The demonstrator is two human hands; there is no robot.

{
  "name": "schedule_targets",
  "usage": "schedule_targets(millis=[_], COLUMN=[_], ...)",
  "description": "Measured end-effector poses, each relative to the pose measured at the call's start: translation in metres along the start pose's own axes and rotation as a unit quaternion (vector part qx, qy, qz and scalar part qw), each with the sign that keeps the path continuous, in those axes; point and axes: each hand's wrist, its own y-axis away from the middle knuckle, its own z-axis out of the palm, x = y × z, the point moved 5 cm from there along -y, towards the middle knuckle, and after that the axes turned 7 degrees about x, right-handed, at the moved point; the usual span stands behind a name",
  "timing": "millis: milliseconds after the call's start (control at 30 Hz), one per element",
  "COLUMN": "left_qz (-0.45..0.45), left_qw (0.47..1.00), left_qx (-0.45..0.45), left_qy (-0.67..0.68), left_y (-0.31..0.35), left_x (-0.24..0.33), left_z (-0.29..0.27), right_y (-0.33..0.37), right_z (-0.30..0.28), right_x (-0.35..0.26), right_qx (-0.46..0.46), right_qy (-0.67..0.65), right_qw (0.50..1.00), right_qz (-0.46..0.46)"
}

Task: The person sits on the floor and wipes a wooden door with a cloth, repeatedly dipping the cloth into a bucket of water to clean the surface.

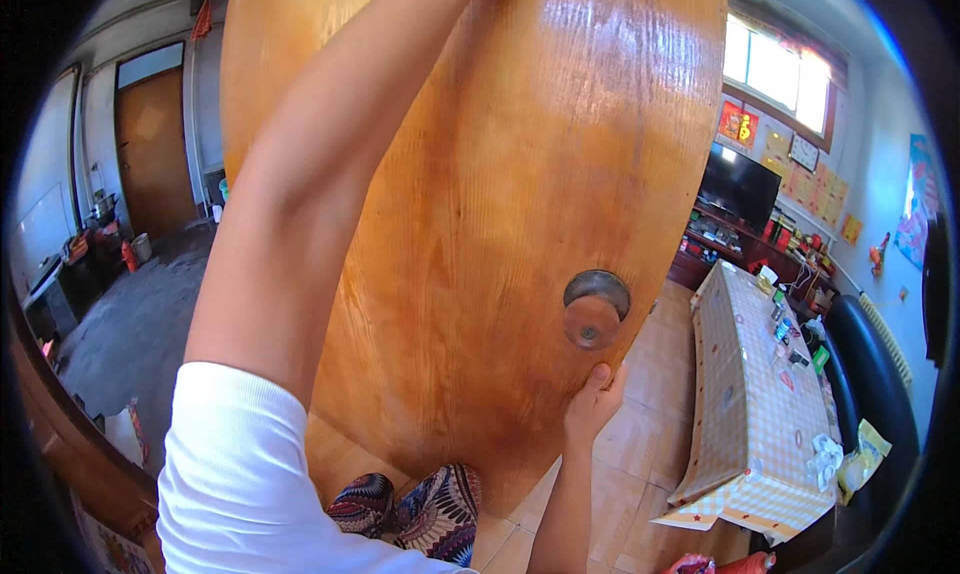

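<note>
A varnished wooden door (450,224) stands right in front of me and fills the middle of the view. Below its round wooden knob (592,321), my right hand (595,404) grips the door's right edge, thumb on the near face and the other fingers behind it. A dark round plate (603,289) backs the knob. My left arm (300,164), in a white short sleeve, reaches up across the door; its hand lies beyond the top of the picture, so what it touches is hidden.
A long table (740,414) under a checked cloth stands at right, beside a dark sofa (905,394). Behind are a television (738,189) and a red-brown cabinet (700,264). At left, a grey-floored room (140,324) holds another brown door (152,144). Patterned trousers (440,519) show below.
</note>
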Motion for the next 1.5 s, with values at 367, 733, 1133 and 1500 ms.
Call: schedule_targets(millis=[367, 733, 1133, 1500], left_qz=[0.450, 0.150, 0.381, 0.310], left_qw=[0.840, 0.985, 0.883, 0.929], left_qx=[-0.201, -0.033, -0.217, -0.079], left_qy=[0.226, 0.079, 0.166, 0.185], left_y=[0.166, 0.069, 0.229, 0.229], left_x=[0.073, 0.047, 0.052, 0.133], left_z=[-0.053, -0.029, -0.063, -0.046], right_y=[-0.011, -0.006, -0.025, -0.017], right_z=[-0.008, 0.005, 0.007, 0.006], right_x=[0.009, -0.007, 0.014, -0.005], right_qx=[0.021, 0.027, 0.011, 0.006], right_qy=[0.014, -0.002, 0.020, -0.011], right_qw=[0.999, 0.998, 0.999, 1.000], right_qz=[-0.031, -0.060, -0.031, -0.025])
